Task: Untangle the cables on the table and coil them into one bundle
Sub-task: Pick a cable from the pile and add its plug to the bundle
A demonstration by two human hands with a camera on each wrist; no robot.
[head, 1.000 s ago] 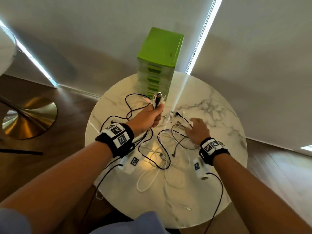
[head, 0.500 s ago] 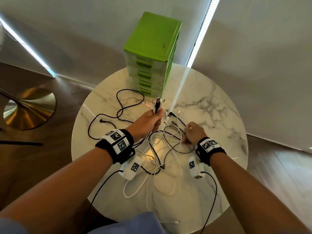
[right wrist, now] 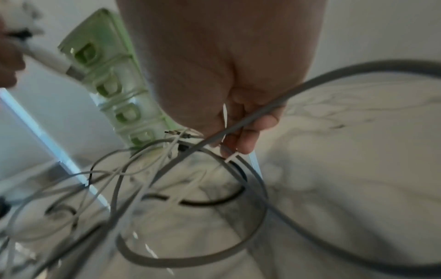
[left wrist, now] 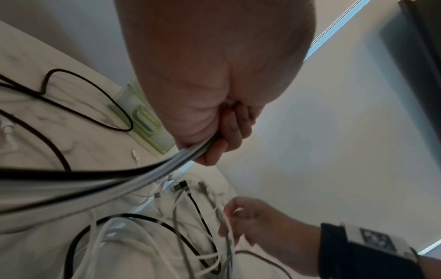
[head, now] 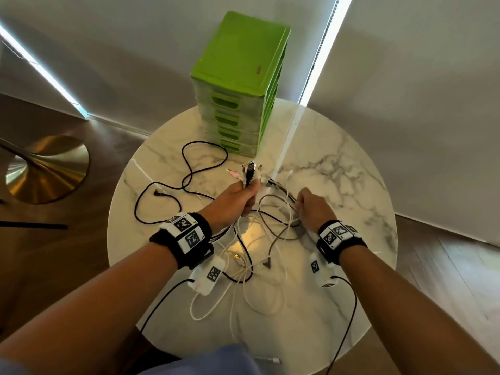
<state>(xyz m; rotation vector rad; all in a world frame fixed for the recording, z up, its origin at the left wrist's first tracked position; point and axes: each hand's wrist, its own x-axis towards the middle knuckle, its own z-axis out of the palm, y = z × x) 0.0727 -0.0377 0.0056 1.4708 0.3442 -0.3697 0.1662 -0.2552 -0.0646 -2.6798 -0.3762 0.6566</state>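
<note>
A tangle of white, grey and black cables [head: 266, 239] lies on the round marble table [head: 338, 169]. My left hand [head: 240, 197] grips a bunch of cable ends [head: 250, 171] upright, their plugs sticking out above the fist; in the left wrist view the cables [left wrist: 167, 168] run out below the curled fingers [left wrist: 229, 136]. My right hand [head: 311, 205] is curled just right of it, pinching thin white and grey cables [right wrist: 226, 149] lifted off the tangle. A long black cable [head: 186, 169] loops away to the left.
A green plastic drawer unit [head: 238, 85] stands at the table's back edge, just beyond my left hand. A gold stool base [head: 46, 169] sits on the wooden floor at left. A white cable end [head: 267, 359] lies near the table's front edge.
My right hand went from flat on the tangle to curled, pinching cables and lifting them. My left hand kept its grip on the bunch of ends. The head view shifted closer.
</note>
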